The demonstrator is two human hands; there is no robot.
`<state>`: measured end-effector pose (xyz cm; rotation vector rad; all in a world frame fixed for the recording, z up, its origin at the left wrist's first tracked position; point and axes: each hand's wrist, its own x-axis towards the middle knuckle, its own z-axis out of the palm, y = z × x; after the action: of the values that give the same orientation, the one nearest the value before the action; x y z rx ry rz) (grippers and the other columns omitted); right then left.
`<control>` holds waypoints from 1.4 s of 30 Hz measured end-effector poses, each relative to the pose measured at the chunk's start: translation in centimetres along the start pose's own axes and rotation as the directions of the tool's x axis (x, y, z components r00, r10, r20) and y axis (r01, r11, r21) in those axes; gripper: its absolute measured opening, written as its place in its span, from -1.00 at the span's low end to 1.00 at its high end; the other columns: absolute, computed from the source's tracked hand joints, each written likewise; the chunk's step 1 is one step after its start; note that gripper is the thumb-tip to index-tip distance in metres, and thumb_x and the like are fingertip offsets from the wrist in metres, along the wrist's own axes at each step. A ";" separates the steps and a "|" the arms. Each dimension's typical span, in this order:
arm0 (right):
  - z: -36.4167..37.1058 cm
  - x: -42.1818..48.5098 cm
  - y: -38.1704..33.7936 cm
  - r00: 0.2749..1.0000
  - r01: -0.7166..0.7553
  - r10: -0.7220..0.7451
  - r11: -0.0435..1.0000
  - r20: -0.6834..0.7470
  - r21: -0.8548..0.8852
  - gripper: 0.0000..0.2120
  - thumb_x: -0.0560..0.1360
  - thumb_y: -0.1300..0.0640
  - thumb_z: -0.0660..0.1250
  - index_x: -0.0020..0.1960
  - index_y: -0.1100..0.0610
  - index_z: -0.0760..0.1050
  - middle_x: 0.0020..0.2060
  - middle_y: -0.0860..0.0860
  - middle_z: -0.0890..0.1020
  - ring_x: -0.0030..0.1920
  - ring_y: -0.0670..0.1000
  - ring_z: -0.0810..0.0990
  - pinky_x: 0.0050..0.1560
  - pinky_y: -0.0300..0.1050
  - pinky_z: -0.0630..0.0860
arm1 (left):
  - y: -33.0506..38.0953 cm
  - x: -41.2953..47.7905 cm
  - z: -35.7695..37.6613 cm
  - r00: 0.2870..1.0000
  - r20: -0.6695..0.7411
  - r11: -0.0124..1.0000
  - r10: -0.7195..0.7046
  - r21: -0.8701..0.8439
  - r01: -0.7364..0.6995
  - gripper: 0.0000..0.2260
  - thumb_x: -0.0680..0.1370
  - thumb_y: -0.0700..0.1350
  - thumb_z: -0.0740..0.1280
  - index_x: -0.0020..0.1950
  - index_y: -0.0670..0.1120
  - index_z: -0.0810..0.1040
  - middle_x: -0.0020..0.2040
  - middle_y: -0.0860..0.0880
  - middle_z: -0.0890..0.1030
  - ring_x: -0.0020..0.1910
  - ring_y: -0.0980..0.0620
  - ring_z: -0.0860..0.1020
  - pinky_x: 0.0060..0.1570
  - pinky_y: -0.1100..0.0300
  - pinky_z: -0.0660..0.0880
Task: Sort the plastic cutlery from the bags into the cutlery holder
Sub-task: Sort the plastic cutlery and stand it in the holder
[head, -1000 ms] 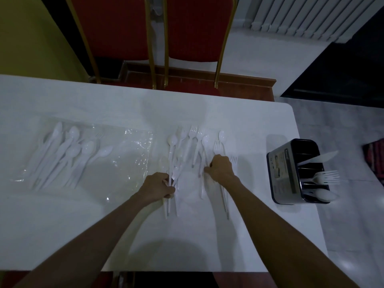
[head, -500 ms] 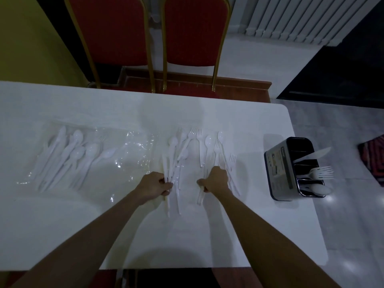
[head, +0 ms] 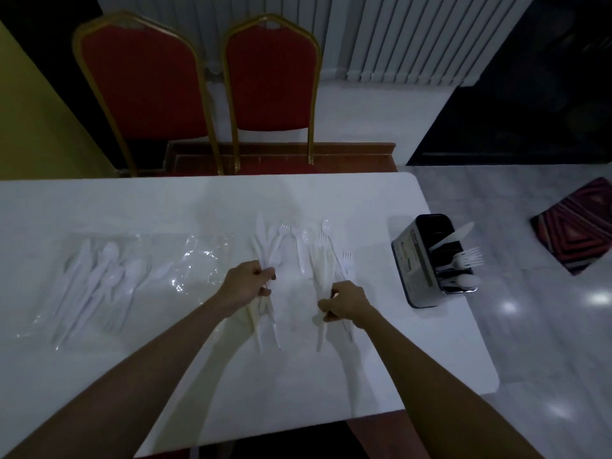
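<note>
Loose white plastic cutlery (head: 299, 241) lies fanned out mid-table: forks, spoons and a knife. My left hand (head: 246, 283) grips a bunch of handles on the left side of the spread. My right hand (head: 346, 304) grips several handles on its right side. A clear plastic bag (head: 99, 279) with more white spoons and knives lies flat at the left. The dark cutlery holder (head: 419, 260) stands near the table's right edge, with a knife, forks and a spoon in its separate slots.
The white table (head: 364, 200) ends just right of the holder and has a rounded corner. Two red chairs with gold frames (head: 265, 91) stand behind it. A patterned mat (head: 576, 223) lies on the tiled floor at the right.
Both hands have drawn apart and toward me, splitting the pile into two held bunches. The camera has tilted up, showing more of the chairs.
</note>
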<state>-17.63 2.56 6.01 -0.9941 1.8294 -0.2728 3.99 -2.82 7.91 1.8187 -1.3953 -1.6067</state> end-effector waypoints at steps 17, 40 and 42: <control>-26.6 -2.6 2.4 0.772 0.167 -0.253 0.966 -0.583 -0.198 -0.75 0.38 0.12 0.50 -0.02 0.24 0.62 -0.12 0.10 0.68 -0.08 0.07 0.64 -0.17 -0.20 0.43 | 19.9 1.9 20.7 0.899 0.091 0.900 0.429 0.038 -0.433 -0.84 0.51 -0.08 0.38 0.02 -0.12 0.65 -0.06 -0.11 0.68 -0.07 -0.04 0.65 0.09 0.03 0.58; -27.2 0.6 5.8 0.847 0.182 -0.329 0.917 -0.417 -0.355 -0.68 0.43 0.22 0.26 0.16 0.07 0.56 0.02 0.06 0.65 0.01 0.13 0.61 -0.03 -0.04 0.58 | 17.9 2.3 26.4 0.818 0.082 0.753 0.570 0.346 -0.559 -0.70 0.49 -0.39 0.21 0.14 -0.20 0.60 0.05 -0.15 0.66 0.03 -0.09 0.60 0.11 0.06 0.53; -26.6 -0.2 5.4 0.739 0.222 -0.398 0.906 -0.543 -0.361 -0.63 0.44 0.25 0.23 0.20 0.04 0.55 0.06 0.02 0.65 0.05 0.08 0.60 -0.03 -0.02 0.59 | 16.7 1.8 25.4 0.821 0.079 0.764 0.566 0.324 -0.558 -0.63 0.50 -0.41 0.20 0.26 -0.18 0.53 0.19 -0.14 0.61 0.17 -0.07 0.55 0.21 0.11 0.47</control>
<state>-42.83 -0.20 15.83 -1.5528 2.3162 -0.6198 -26.19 -3.41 12.14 1.3499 -2.0565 -1.0739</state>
